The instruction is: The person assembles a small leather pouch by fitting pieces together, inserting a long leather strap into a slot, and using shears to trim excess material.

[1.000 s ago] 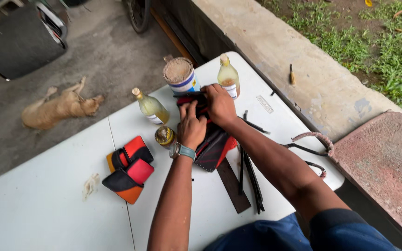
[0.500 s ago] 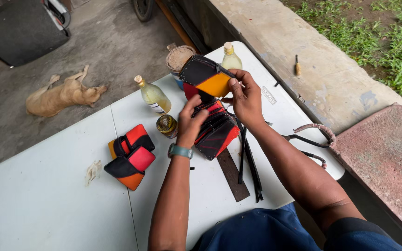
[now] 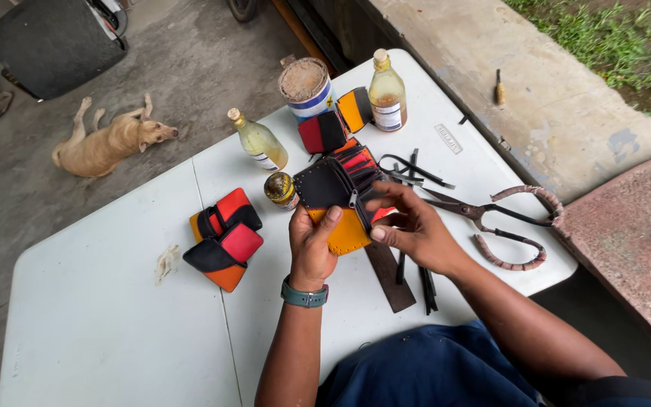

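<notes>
On the far left we see a tan dog lying on the grey ground, away from the table; the white table fills the middle of the view. On its left part sits a small pile of wallets in black, red and orange, not touching our hands. A bit further along stand a glass bottle of pale liquid, tilted, and just beside it a little round jar.

Our left hand, with a green watch on the wrist, grips the open wallet from below, thumb pressed on the orange part. This wallet is black, orange and red, and it is held up over the middle of the table. Our right hand pinches its right edge with fingers close together.

Behind it stand a round tin, another folded wallet and a second bottle. Under our right hand lie a dark flat strip and thin black straps; on the right lie big scissors with wrapped handles.
</notes>
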